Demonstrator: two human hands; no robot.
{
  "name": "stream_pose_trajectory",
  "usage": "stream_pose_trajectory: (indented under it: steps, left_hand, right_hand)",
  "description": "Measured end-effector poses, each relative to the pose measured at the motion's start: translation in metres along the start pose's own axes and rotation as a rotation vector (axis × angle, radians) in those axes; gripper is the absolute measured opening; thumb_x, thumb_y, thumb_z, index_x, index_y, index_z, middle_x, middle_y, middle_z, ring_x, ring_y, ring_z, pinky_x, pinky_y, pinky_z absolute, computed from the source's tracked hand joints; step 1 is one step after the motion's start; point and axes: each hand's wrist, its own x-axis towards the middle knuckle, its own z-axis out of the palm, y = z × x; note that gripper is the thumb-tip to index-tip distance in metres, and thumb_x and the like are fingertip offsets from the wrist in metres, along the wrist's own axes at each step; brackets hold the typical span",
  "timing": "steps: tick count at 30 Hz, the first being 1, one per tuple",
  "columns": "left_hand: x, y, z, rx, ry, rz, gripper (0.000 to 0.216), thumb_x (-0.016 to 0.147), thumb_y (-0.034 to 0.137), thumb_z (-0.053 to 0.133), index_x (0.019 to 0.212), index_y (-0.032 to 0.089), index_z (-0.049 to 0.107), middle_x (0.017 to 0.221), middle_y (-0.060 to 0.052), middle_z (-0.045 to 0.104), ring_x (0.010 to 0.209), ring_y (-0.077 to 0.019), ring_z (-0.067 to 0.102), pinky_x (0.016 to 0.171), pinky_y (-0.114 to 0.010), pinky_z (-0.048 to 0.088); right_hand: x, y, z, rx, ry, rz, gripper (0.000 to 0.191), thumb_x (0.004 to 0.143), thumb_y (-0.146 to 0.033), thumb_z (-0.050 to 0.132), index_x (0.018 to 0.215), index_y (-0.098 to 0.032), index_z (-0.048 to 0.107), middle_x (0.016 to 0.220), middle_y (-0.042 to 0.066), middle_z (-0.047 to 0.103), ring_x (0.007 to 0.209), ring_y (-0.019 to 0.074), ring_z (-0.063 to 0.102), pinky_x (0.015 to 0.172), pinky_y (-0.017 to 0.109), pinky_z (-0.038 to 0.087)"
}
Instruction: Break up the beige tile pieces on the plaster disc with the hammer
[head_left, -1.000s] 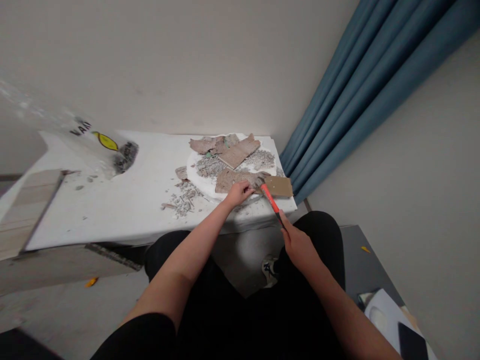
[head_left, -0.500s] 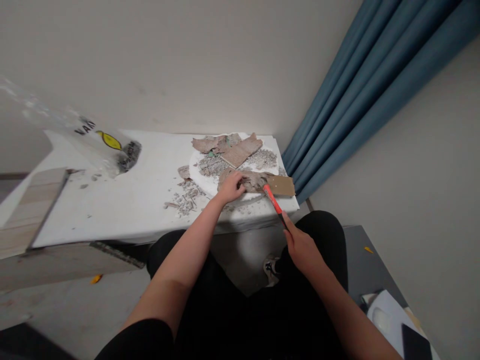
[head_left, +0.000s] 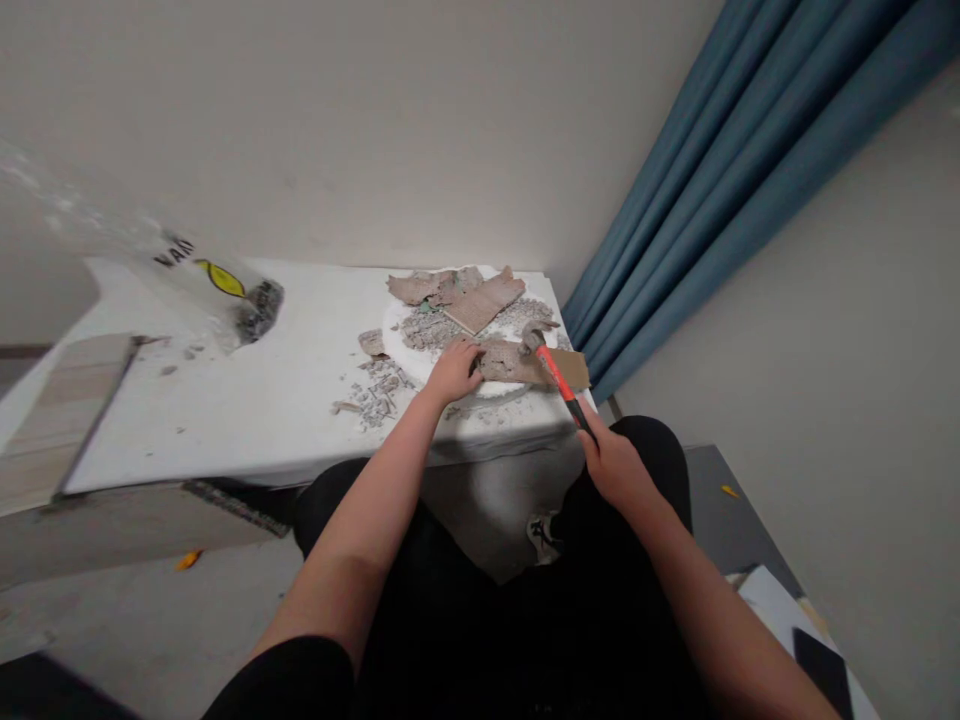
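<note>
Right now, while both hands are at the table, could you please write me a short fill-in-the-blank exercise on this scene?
1. The right hand holds the hammer by its ____.
2. The left hand is at the ____ end of the brown piece nearest it.
3. The printed oval on the clear plastic bag is ____.
4. The curtain is ____ in colour.
Missing words: handle; left; yellow; blue.

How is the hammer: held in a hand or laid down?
The hammer is held: the right hand closes around its black end.
</note>
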Motion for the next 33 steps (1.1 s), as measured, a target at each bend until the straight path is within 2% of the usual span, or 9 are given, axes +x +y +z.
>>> stream_pose_trajectory:
  steps: [4,9,13,19,25,33]
  left_hand:
    - [-0.003,0.000,-0.011,0.027,-0.032,-0.094,0.039,0.080,0.023,0.051,0.116,0.014,0.061,0.116,-0.016,0.064,0.112,-0.0311,0.056,0.099,-0.045,0.045]
    - [-0.001,-0.009,-0.015,0.071,0.021,-0.192,0.035,0.085,0.028,0.050,0.117,0.015,0.059,0.115,-0.016,0.065,0.111,-0.0319,0.056,0.098,-0.047,0.045]
    - [0.001,-0.018,-0.013,0.107,0.034,-0.204,0.035,0.088,0.032,0.051,0.118,0.017,0.059,0.114,-0.015,0.064,0.110,-0.0309,0.056,0.096,-0.046,0.045]
    - [0.005,-0.025,-0.012,0.173,0.036,-0.249,0.029,0.089,0.024,0.047,0.111,0.016,0.062,0.108,-0.015,0.064,0.105,-0.0308,0.057,0.090,-0.045,0.046]
    - [0.003,-0.019,-0.007,0.217,0.017,-0.209,0.023,0.087,0.017,0.046,0.104,0.017,0.062,0.103,-0.013,0.063,0.102,-0.0296,0.057,0.085,-0.042,0.046]
    - [0.000,-0.007,-0.008,0.171,-0.030,-0.171,0.020,0.089,0.019,0.046,0.103,0.018,0.061,0.105,-0.012,0.064,0.103,-0.0291,0.057,0.084,-0.042,0.045]
  right_hand:
    - [0.045,0.017,-0.024,-0.129,0.015,-0.028,0.060,0.103,-0.030,0.036,0.161,-0.024,0.023,0.117,0.012,0.072,0.095,0.0297,0.070,0.080,0.038,0.053]
    - [0.117,0.029,-0.033,-0.434,-0.113,-0.082,0.057,0.106,-0.036,0.031,0.161,-0.031,0.020,0.105,0.012,0.068,0.087,0.0284,0.069,0.075,0.037,0.052]
    - [0.167,0.019,-0.017,-0.529,-0.101,-0.139,0.057,0.106,-0.041,0.028,0.161,-0.037,0.016,0.108,0.012,0.064,0.083,0.0285,0.069,0.071,0.036,0.051]
    - [0.227,-0.003,0.019,-0.458,-0.048,-0.226,0.059,0.103,-0.038,0.038,0.160,-0.034,0.022,0.120,0.014,0.061,0.092,0.0295,0.066,0.077,0.038,0.050]
    - [0.254,0.011,0.045,-0.329,0.032,-0.267,0.042,0.099,-0.030,0.050,0.139,-0.021,0.055,0.115,0.014,0.061,0.106,0.0306,0.058,0.087,0.038,0.047]
    - [0.260,0.022,0.059,-0.263,0.045,-0.295,0.035,0.095,-0.025,0.056,0.128,-0.017,0.063,0.114,0.017,0.059,0.106,0.0320,0.052,0.091,0.042,0.044]
